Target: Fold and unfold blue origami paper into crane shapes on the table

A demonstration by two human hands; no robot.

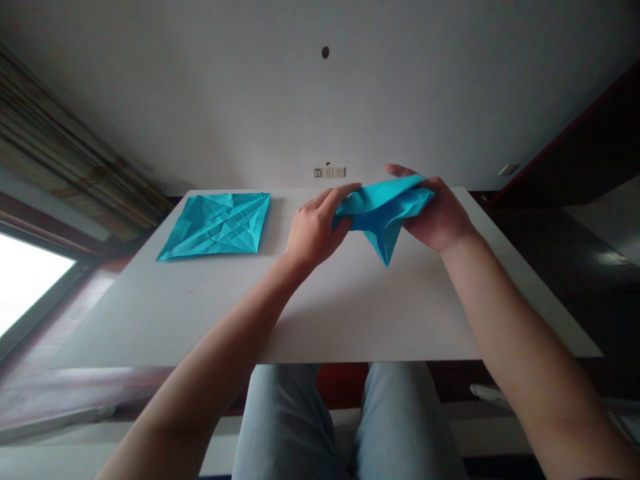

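Observation:
Above the middle right of the white table, a partly folded piece of blue paper is held between both hands. It has creases, a wide upper flap and a pointed corner hanging down. My left hand is closed on its left end, thumb below and fingers over the top. At the right end, my right hand grips the paper, its thumb side partly behind it and one finger sticking up at the back. A second blue sheet, covered in crossing creases, lies flat on the table at the left, apart from my hands.
A grey-white wall rises behind the table, with sockets low on it. Curtains hang at the left beside a bright window. My legs in light jeans are under the table's front edge.

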